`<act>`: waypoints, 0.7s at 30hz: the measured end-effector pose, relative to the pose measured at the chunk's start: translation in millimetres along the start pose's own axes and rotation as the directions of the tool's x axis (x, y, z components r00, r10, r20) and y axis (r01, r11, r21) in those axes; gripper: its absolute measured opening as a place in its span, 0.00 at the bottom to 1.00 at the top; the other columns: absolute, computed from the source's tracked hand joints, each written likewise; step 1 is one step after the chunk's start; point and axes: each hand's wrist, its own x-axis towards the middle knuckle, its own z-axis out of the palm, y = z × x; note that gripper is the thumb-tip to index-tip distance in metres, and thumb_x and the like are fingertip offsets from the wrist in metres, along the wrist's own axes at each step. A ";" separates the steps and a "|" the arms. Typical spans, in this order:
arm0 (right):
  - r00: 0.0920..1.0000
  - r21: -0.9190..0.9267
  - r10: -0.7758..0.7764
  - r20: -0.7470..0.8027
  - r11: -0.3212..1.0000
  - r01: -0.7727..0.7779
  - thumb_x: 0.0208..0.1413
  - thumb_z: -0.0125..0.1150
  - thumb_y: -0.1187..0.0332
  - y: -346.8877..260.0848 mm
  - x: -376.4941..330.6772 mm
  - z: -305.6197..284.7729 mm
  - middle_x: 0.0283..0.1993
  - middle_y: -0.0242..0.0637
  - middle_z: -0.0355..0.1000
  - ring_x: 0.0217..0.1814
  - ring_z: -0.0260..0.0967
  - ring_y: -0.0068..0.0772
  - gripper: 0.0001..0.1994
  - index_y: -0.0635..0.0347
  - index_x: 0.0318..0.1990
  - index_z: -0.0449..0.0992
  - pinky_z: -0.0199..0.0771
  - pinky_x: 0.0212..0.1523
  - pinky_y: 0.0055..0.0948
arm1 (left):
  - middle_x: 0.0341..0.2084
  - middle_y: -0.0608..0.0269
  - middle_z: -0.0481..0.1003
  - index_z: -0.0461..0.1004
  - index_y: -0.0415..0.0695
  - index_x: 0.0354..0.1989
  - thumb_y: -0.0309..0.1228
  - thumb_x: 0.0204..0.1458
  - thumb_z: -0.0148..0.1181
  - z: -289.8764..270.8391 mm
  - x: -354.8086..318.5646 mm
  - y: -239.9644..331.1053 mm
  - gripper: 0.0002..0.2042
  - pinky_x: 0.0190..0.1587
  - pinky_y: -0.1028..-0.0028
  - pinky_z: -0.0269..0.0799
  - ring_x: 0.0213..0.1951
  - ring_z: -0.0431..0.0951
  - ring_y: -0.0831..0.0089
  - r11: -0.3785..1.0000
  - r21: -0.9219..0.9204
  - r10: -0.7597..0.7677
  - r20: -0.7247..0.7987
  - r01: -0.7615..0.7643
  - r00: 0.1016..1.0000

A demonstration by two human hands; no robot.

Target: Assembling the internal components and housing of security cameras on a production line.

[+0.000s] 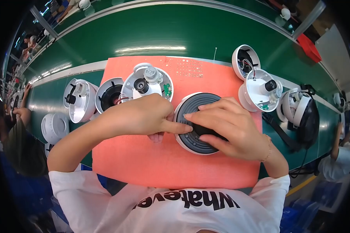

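Observation:
A round white housing (179, 140) with a ridged dark grey disc (192, 105) facing up lies on the salmon-coloured mat in front of me. My right hand (229, 126) bends over the disc, its fingers and thumb around a black part (207, 131) near the middle that is mostly covered. From the left, my left hand (159, 118) reaches in, thumb stretched onto the disc close to the right fingertips. Its other fingers are curled, and whether they hold something is hidden. Just beyond it sits an open white housing (168, 75) with a motor (151, 73) and green circuit board.
Tiny clear pieces (188, 68) lie in rows on the mat (175, 167). Opened white housings (81, 110) stand left, others (260, 91) right with wires attached. A black bag-like object (309, 122) with a strap is at far right. People sit on both sides.

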 end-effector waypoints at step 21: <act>0.709 0.356 0.652 -0.269 0.751 -0.556 0.53 0.52 0.59 16.3 -16.4 16.2 0.47 0.50 0.66 0.45 0.66 0.44 0.19 0.64 0.48 0.65 0.65 0.43 0.31 | 0.12 0.56 0.72 0.72 0.34 0.19 0.50 0.48 0.54 6.7 -0.7 -3.5 0.25 0.25 0.78 0.73 0.18 0.76 0.73 0.999 -0.030 0.013 -0.062 -0.015 0.998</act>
